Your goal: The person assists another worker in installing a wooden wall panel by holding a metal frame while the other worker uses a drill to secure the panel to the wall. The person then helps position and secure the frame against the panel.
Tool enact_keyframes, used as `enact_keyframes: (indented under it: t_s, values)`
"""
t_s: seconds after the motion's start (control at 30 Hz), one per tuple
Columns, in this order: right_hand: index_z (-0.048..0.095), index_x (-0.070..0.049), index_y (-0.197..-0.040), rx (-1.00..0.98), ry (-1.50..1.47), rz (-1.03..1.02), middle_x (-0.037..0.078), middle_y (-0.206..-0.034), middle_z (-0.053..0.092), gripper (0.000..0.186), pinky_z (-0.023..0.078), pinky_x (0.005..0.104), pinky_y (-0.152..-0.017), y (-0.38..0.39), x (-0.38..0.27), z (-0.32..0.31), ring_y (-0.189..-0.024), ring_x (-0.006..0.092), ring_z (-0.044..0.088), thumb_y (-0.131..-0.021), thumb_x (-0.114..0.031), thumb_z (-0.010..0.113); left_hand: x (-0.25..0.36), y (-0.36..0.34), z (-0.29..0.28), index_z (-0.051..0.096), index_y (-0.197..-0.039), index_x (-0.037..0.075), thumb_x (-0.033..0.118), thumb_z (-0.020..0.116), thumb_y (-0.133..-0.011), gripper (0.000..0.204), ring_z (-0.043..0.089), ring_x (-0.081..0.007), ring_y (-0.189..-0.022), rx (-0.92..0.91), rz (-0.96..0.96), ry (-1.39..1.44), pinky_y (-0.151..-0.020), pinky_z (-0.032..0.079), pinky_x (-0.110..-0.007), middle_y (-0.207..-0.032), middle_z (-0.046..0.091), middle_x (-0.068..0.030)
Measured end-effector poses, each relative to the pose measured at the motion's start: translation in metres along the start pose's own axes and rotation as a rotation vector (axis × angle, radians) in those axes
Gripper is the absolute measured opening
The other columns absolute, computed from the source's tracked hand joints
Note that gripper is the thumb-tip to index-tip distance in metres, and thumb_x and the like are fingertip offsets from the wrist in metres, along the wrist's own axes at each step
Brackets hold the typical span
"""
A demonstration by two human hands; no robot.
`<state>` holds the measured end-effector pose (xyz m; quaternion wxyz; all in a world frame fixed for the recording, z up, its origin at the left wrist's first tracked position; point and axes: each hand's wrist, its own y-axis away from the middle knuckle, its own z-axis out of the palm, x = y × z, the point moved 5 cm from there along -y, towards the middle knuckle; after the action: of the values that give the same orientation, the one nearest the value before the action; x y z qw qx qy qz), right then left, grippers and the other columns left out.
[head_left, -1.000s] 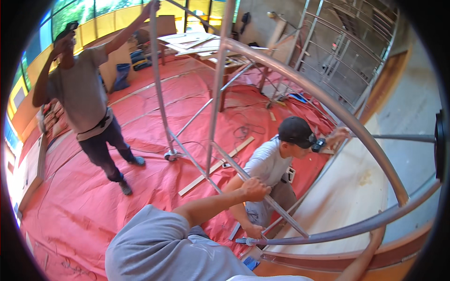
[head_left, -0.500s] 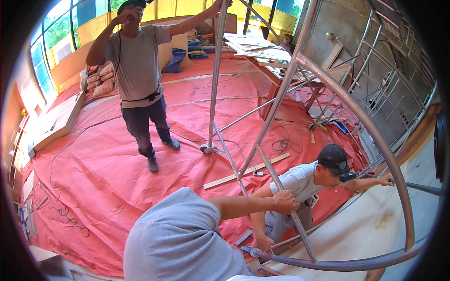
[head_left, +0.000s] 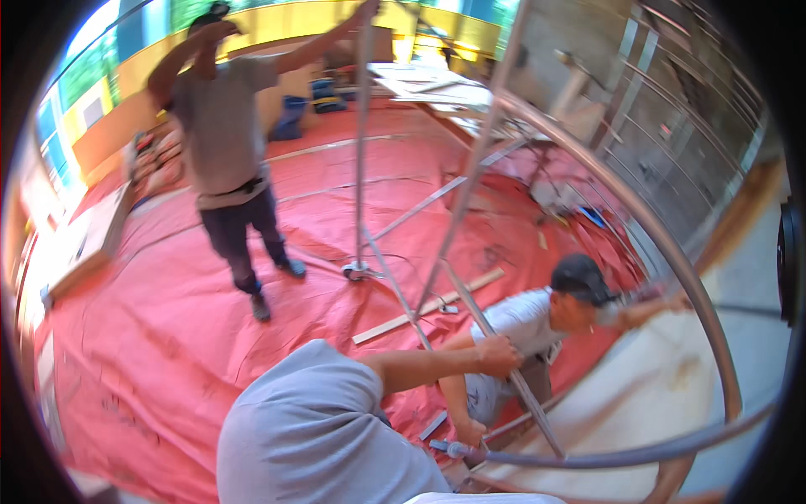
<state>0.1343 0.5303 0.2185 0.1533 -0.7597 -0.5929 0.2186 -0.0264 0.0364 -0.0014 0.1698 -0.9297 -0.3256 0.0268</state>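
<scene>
Red sheet [head_left: 210, 344]: spread wide below me, all wrinkly.
Windows [head_left: 98, 65]: bright; I see green through them.
Yellow band [head_left: 285, 18]: under the windows.
Table [head_left: 454, 130]: brown, near the sheet's far edge, pale boards [head_left: 411, 76] on top.
Grey wall [head_left: 579, 21]: behind the table's right edge.

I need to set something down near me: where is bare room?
Red sheeting lies bare from the standing person's shoes to your grey sleeve, and leftward to the long panel. Crowded: around your left hand, among metal bars and the crouching person.
</scene>
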Motion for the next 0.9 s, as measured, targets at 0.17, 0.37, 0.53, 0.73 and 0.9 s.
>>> enact_keyframes:
  t_s: [0.17,0.37,0.53,0.73,0.9]
  values:
    - [0.062,0.002,-0.116,-0.013,0.206,0.01,0.025,-0.119,0.063,0.041,0.043,0.0442,-0.102,-0.015,-0.01,0.003,-0.115,0.0389,0.057,-0.08,-0.017,0.065,-0.014,0.012,-0.023,0.069,-0.086,0.018,0.025,0.067,-0.075,0.013,0.07,-0.0235,-0.071,-0.034,-0.05,0.01,-0.065,0.053,-0.041,-0.077,0.071,-0.0061]
    - [0.051,0.0,-0.133,-0.15,0.378,0.273,0.025,-0.141,0.045,0.057,0.035,0.0423,-0.112,-0.01,-0.026,-0.015,-0.132,0.0416,0.041,-0.078,-0.008,0.064,-0.017,0.004,-0.027,0.068,-0.09,0.014,0.021,0.062,-0.078,0.015,0.071,-0.0257,-0.075,0.048,-0.048,0.067,-0.075,0.052,-0.04,-0.078,0.072,-0.0102]
    - [0.054,-0.002,-0.134,-0.141,0.426,0.15,0.023,-0.137,0.05,0.055,0.035,0.0416,-0.111,-0.016,-0.004,0.007,-0.131,0.0374,0.045,-0.082,-0.019,0.065,-0.017,0.001,-0.029,0.069,-0.086,0.015,0.022,0.062,-0.079,0.012,0.071,-0.0257,-0.073,0.063,-0.064,0.035,-0.073,0.052,-0.04,-0.076,0.072,-0.0091]
    - [0.069,-0.007,-0.099,-0.465,0.336,-0.378,0.016,-0.096,0.068,0.027,0.053,0.0486,-0.081,0.003,-0.018,0.206,-0.091,0.0354,0.065,-0.091,-0.029,0.056,-0.018,0.005,-0.027,0.068,-0.085,0.014,0.022,0.061,-0.081,0.012,0.071,-0.0289,-0.071,0.1,-0.055,0.071,-0.071,0.053,-0.043,-0.075,0.071,-0.0116]
    - [0.068,-0.008,-0.094,-0.54,0.15,-0.39,0.018,-0.085,0.068,0.031,0.052,0.0512,-0.073,0.045,-0.114,0.209,-0.077,0.0385,0.066,-0.089,-0.037,0.058,-0.015,0.02,-0.028,0.066,-0.081,0.013,0.021,0.059,-0.081,0.011,0.07,-0.0313,-0.068,0.097,-0.048,0.076,-0.071,0.053,-0.043,-0.071,0.07,-0.0144]
